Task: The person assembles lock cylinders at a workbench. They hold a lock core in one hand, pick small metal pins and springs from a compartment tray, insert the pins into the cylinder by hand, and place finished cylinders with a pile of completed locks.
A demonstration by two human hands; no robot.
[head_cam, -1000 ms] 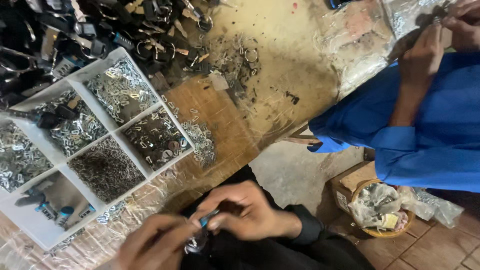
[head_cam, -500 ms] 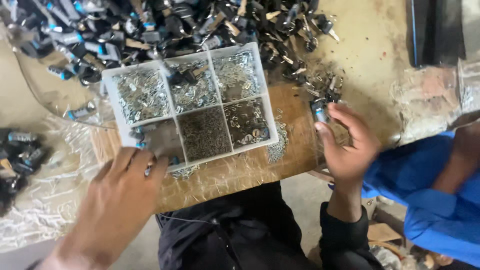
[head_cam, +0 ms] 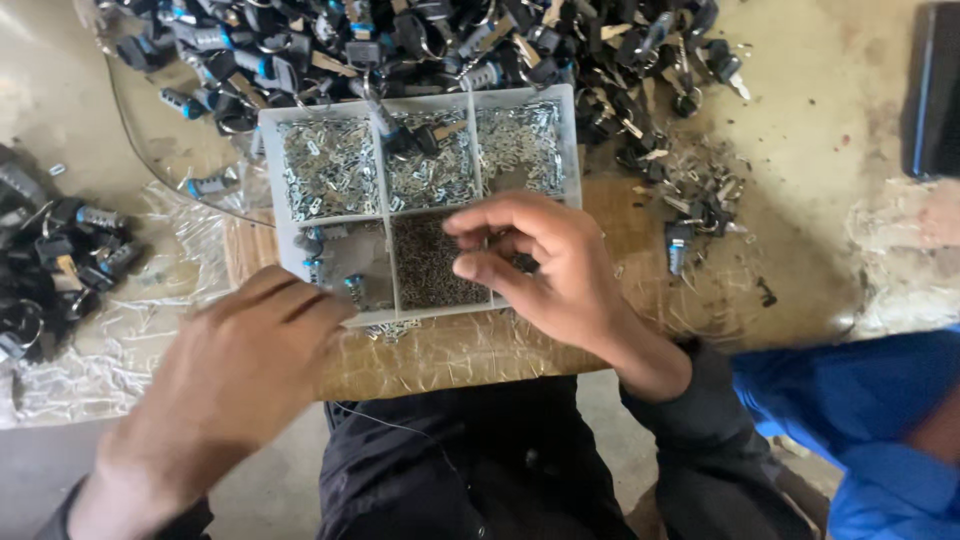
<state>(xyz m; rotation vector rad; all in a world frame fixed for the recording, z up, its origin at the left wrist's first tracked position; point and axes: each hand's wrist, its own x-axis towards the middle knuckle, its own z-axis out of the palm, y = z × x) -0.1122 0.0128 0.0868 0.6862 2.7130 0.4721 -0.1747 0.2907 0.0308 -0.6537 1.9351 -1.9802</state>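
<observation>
A white compartment tray (head_cam: 420, 102) of small metal parts sits on a wooden board (head_cam: 470, 345) in front of me. My right hand (head_cam: 545, 265) hovers over the tray's front right compartments, thumb and fingers pinched close above the dark fine parts (head_cam: 425, 265); whether it holds a piece is unclear. My left hand (head_cam: 240, 365) lies palm down at the tray's front left corner, fingers together, blurred, covering that edge.
A big heap of black and blue keys and lock parts (head_cam: 420, 40) lies behind the tray, with more at the far left (head_cam: 55, 260). Crinkled clear plastic (head_cam: 120, 340) covers the table. A person's blue sleeve (head_cam: 860, 420) is at the lower right.
My right hand has come from the board's right edge to above the tray's front compartments. My left hand shifted right toward the tray's front corner. The view has steadied over the tray.
</observation>
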